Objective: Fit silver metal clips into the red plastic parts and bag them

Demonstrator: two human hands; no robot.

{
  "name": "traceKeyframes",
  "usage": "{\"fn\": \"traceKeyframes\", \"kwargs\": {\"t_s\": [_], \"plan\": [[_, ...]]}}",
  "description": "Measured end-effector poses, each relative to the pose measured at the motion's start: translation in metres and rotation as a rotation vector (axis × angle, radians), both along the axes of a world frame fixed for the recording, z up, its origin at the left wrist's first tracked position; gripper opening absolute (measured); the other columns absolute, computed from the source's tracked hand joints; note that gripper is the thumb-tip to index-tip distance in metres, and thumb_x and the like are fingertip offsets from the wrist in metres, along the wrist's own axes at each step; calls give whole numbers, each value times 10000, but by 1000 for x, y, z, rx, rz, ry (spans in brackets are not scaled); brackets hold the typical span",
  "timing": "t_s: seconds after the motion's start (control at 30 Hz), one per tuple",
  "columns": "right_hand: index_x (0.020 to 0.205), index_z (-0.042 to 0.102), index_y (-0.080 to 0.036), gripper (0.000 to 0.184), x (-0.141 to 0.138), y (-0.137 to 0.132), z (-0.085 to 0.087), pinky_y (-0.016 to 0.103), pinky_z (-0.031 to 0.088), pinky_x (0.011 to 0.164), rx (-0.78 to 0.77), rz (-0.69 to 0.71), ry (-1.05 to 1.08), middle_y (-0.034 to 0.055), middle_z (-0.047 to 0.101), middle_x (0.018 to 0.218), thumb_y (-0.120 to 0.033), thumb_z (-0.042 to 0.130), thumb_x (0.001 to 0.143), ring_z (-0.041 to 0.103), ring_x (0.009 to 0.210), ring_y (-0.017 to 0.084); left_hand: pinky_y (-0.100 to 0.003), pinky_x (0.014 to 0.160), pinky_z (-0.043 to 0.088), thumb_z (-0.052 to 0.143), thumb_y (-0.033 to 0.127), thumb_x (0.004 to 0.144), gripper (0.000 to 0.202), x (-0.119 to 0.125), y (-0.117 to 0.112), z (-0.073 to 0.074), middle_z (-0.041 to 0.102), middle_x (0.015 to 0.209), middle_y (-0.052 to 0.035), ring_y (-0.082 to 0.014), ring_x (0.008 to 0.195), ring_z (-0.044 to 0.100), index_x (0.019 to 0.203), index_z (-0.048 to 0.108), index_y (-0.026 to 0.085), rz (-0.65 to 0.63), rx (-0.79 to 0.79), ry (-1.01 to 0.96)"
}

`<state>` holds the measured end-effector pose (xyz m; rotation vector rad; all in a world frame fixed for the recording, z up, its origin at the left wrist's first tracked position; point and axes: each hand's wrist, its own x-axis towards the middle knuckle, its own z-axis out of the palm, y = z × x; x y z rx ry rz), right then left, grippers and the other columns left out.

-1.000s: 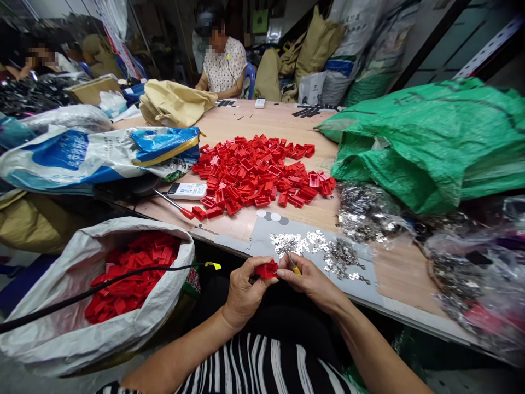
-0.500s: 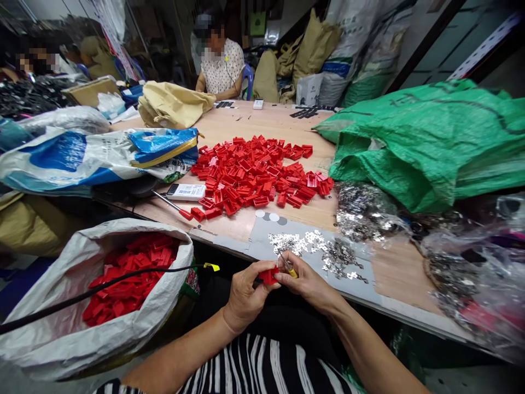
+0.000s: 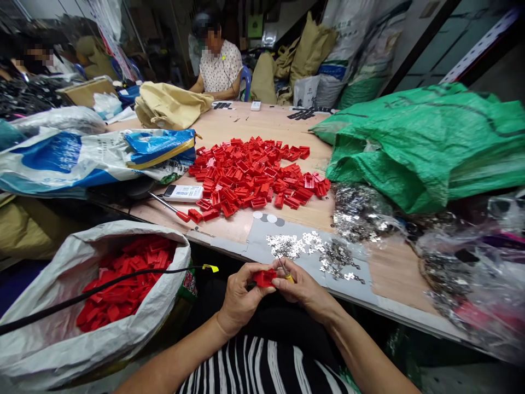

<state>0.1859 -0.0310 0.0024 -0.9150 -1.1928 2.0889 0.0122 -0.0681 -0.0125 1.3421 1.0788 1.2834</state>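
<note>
My left hand [image 3: 240,295] is closed around a small red plastic part [image 3: 263,277], held just below the table's near edge. My right hand [image 3: 301,285] pinches a thin tool with a yellow handle [image 3: 287,275], its metal tip close to the red part. Small silver metal pieces [image 3: 305,247] lie scattered on a grey sheet [image 3: 262,232] just beyond my hands. A big pile of the same red parts [image 3: 254,175] covers the middle of the wooden table [image 3: 254,126].
A white sack [image 3: 61,339] with red parts stands at my lower left, a black cable [image 3: 102,287] crossing it. A green bag [image 3: 426,142], clear bags of metal pieces [image 3: 463,273], a blue-white sack [image 3: 94,156], a screwdriver [image 3: 170,207] and a white device [image 3: 184,192] lie around. Another person [image 3: 219,63] sits at the far end.
Both hands stay together on the red part with only small shifts; the tool's tip has tilted a little. The view has drifted slightly.
</note>
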Motion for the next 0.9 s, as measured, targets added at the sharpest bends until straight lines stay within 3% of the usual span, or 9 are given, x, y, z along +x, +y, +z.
{"fn": "traceKeyframes", "kwargs": {"t_s": [0.23,0.37,0.43,0.5,0.6,0.67,0.77,0.9], "plan": [[951,491,-195,379,-3,-8,-6,179,119,429,-146,-26,149,-77,359,651,-355,769,749,209,476,38,-275,871,520,741,171,725,309,-4,1,3,719,1037,-41,-173,954,678,1012,632,210,-112,-110,-230],[1002,484,-195,455,-8,-8,-9,184,124,421,-147,14,126,-82,362,597,-475,739,750,222,458,50,-271,824,535,779,149,668,325,-3,6,1,730,986,-32,-163,895,688,939,605,192,-54,-230,-432],[1033,492,-203,460,-7,0,-7,190,170,426,-24,43,-8,-63,417,612,-526,693,774,281,468,68,-276,809,539,780,155,662,339,-2,9,-2,730,988,-28,-159,876,689,937,584,192,32,-282,-505],[994,530,-210,368,-4,14,-4,216,283,474,223,-22,-263,-15,525,712,-507,648,811,395,531,101,-277,839,526,764,159,678,335,-3,11,-4,725,1014,-27,-146,888,682,951,573,193,126,-306,-542],[893,583,-216,145,2,40,0,292,394,649,664,-163,-726,29,618,862,-359,576,870,528,712,172,-273,880,501,749,153,686,333,-5,13,-6,720,1037,-32,-131,910,670,967,574,189,201,-304,-521],[874,602,-217,74,2,53,2,311,403,720,853,-146,-948,37,631,889,-245,534,878,562,792,197,-281,867,505,752,160,681,341,-7,14,-7,719,1037,-37,-137,907,669,971,575,188,207,-301,-509],[887,623,-216,115,-5,65,2,293,408,722,961,-41,-1142,44,627,907,-175,517,880,585,817,197,-293,858,510,756,173,678,347,-10,15,-8,718,1030,-39,-145,907,668,976,578,186,214,-301,-503],[887,624,-219,75,-17,73,1,272,392,676,996,54,-1269,41,621,915,-180,559,881,592,814,195,-281,862,504,751,175,686,356,-11,16,-8,712,1039,-38,-139,915,662,1005,592,186,210,-294,-515]]}}
